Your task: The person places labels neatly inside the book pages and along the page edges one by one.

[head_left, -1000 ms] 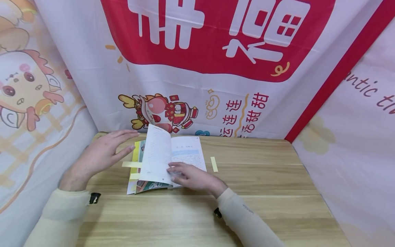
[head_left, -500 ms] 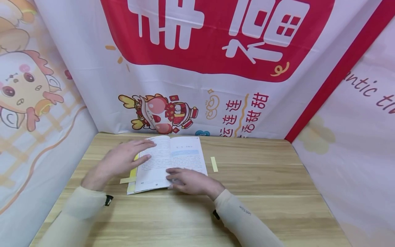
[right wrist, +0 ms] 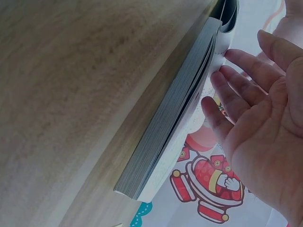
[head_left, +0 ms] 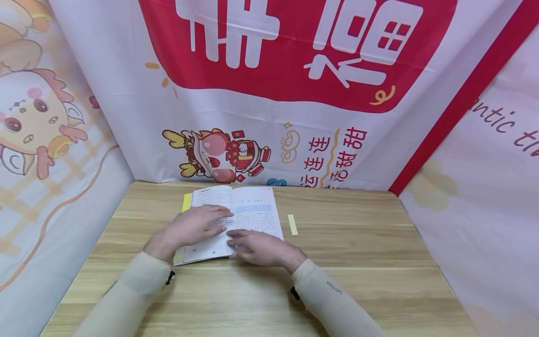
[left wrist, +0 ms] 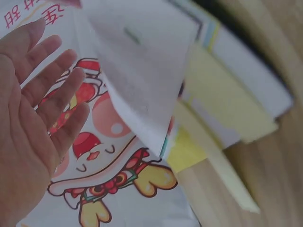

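An open book (head_left: 254,213) lies on the wooden table, printed pages facing up. My left hand (head_left: 198,227) is over the left page, fingers extended toward the gutter; its palm and spread fingers (left wrist: 57,101) show in the left wrist view, holding nothing. At the lower gutter, the fingers of my right hand (head_left: 263,248) rest on the right page. In the right wrist view my right hand (right wrist: 260,109) has loosely bent fingers beside the thick page block (right wrist: 165,113). Pale yellow paper strips (left wrist: 218,158) stick out from the book's left side.
A loose pale yellow strip (head_left: 292,224) lies on the table (head_left: 349,262) right of the book. Behind stands a white and red printed cloth (head_left: 269,107), with patterned cloths at both sides. Sleeves with black wrist-worn pieces (head_left: 170,277) cover both forearms.
The raised page has come down flat onto the left side. My left hand has swept rightward and nearer across that page toward the gutter. My right hand has shifted only slightly.
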Motion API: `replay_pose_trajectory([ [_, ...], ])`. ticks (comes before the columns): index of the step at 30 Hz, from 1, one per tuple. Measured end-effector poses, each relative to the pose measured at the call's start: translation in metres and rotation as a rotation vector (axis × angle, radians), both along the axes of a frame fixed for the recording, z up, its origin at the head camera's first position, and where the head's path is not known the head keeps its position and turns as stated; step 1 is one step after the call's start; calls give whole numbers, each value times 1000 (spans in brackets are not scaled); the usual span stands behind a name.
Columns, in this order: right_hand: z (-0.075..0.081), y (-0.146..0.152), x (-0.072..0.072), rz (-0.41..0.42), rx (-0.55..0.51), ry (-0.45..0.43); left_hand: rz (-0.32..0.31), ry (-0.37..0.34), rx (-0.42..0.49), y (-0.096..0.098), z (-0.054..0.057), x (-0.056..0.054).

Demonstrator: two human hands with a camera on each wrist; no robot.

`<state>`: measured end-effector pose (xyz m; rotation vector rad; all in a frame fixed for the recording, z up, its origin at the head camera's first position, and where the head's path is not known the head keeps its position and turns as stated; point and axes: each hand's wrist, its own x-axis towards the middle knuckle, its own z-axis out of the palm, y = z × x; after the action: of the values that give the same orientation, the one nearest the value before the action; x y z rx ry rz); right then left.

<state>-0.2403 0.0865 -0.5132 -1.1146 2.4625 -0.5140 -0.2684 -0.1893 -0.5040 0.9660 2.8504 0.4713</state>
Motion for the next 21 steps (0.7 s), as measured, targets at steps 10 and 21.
replay_pose_trajectory([
  [10,4,19,-7,-55,-36,31,-9,-16,-17,4,-10,0],
  [21,1,59,-21,-221,-64,-46,-22,-15,-89,12,-10,6],
])
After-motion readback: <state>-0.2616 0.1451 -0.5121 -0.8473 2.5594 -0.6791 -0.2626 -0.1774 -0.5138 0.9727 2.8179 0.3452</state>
